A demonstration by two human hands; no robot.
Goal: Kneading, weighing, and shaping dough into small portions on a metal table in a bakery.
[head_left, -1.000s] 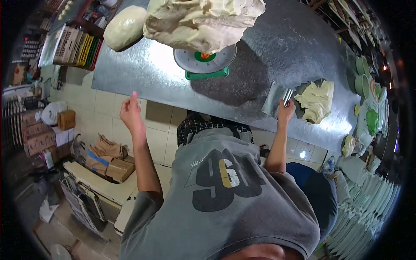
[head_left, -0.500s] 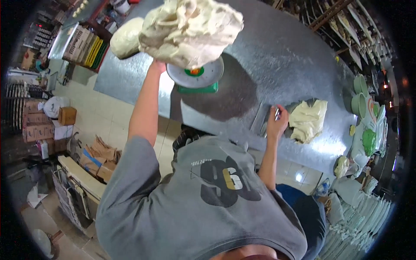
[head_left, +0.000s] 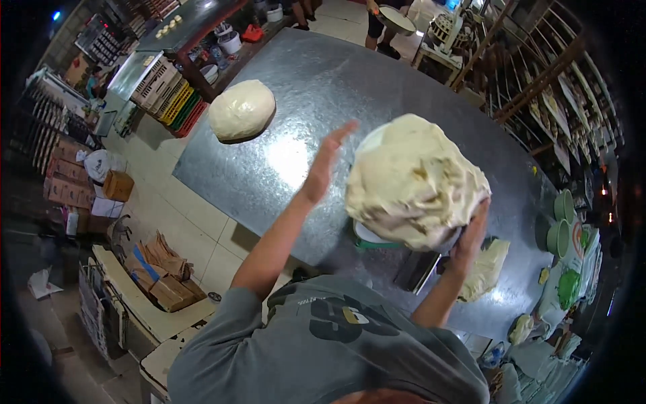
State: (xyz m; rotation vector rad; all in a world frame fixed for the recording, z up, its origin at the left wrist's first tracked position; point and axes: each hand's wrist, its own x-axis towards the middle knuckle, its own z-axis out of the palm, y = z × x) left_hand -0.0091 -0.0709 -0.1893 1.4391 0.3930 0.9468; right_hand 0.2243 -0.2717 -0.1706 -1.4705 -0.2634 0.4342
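A large, lumpy mass of pale dough (head_left: 417, 178) covers most of the weighing scale (head_left: 374, 244), whose pale pan rim and green base show around it. My right hand (head_left: 471, 236) lies against the dough's right side, fingers stretched out along it. Left of the dough, apart from it, my left hand (head_left: 326, 161) is raised with its fingers extended and holds nothing. A metal dough scraper (head_left: 417, 271) lies on the table by my right forearm. Partly hidden behind that forearm is a smaller flat piece of dough (head_left: 486, 271). A smooth rounded dough (head_left: 242, 110) rests at the far left.
The metal table (head_left: 323, 81) spreads under everything. Green bowls (head_left: 558, 237) stand along its right end. Stacked crates (head_left: 171, 97) are off its left corner, and racks (head_left: 558, 74) line the right. At the back, a person (head_left: 385, 30) holds a round pan. Cardboard (head_left: 168, 269) lies lower left.
My right hand has let go of the scraper and come up to the large dough. My left hand has moved to its left side. The view has shifted, showing more of the table's far end.
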